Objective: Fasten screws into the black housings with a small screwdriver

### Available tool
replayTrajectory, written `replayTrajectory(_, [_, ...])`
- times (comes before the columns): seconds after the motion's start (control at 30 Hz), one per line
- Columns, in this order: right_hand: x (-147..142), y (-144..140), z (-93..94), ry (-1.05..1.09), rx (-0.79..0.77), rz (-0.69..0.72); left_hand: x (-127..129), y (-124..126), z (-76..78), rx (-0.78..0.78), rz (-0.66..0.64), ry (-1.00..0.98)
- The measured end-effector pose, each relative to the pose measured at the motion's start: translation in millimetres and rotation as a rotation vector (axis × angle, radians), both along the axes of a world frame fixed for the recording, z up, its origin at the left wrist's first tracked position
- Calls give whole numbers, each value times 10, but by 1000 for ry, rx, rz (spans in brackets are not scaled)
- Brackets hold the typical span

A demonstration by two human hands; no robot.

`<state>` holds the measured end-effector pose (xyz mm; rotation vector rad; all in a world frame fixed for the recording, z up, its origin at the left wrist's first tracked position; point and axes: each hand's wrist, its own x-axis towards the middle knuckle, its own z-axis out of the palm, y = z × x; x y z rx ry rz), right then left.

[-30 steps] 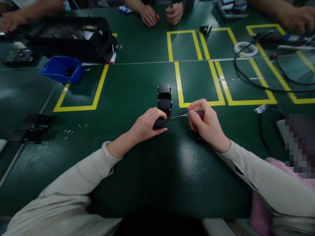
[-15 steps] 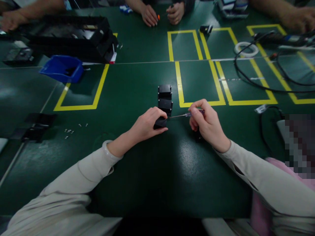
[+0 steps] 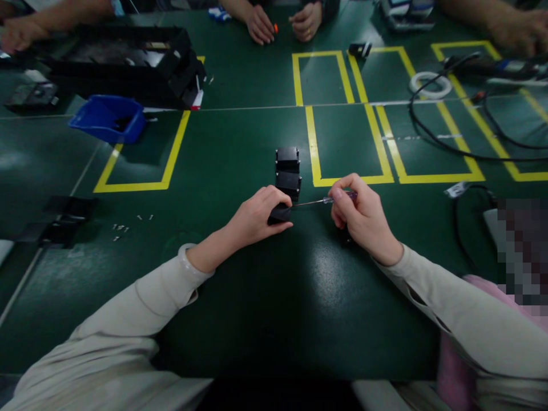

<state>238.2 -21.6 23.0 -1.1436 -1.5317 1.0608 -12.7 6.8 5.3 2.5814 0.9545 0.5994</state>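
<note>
A small black block-shaped part [image 3: 279, 214] is held between the thumb and fingers of my left hand [image 3: 260, 212], low over the green table. My right hand [image 3: 357, 212] grips a screwdriver [image 3: 327, 200] by its clear handle. The thin shaft points left, and its tip meets the black part's right side near my left fingertips. Just beyond the left hand, two similar black parts [image 3: 287, 171] sit in a row with small screws at their corners. Under the right hand a dark object [image 3: 346, 234] is mostly hidden. Several loose screws [image 3: 120, 228] lie to the left.
A blue bin [image 3: 109, 119] and stacked black trays [image 3: 124, 65] stand at the far left. Dark pieces [image 3: 64, 222] lie on the left. Cables [image 3: 454, 145] and a white tape roll [image 3: 430, 85] are at the right. Co-workers' hands [image 3: 305, 21] rest across the table.
Almost nothing differs. Both hands keep their grips and the screwdriver tip stays against the black part; the whole view has shifted very slightly.
</note>
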Motion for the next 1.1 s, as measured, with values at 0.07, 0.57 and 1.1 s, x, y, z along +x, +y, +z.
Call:
replayTrajectory(0.07, [1, -2, -4, 17, 4, 3, -3, -1, -7, 5, 0, 2])
replayTrajectory(0.57, [3, 0, -10, 29, 3, 22, 10, -3, -6, 35, -3, -10])
replayTrajectory(1.1, [4, 10, 3, -20, 22, 27, 2, 5, -1, 33, -19, -9])
